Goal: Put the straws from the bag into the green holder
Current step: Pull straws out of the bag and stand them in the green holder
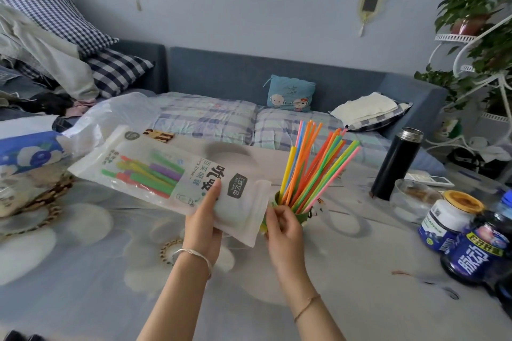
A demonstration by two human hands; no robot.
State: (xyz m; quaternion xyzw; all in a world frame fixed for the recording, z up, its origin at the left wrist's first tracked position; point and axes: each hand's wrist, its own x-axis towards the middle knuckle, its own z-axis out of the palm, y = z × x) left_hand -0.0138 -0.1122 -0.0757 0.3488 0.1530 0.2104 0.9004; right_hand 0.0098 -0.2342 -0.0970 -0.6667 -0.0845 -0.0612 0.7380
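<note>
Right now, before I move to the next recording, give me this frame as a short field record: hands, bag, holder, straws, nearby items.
left hand: grips white plastic straw bag
bagged straws: several left inside
right hand: fingers curled beside green holder; grip unclear
coloured plastic straws: upright, fanned out in holder
nearby: black cylindrical flask, standing right of holder
task state: unfinished

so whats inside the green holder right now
A fanned bunch of coloured straws stands in the green holder. Their lower ends are hidden by its wall and the right hand.
</note>
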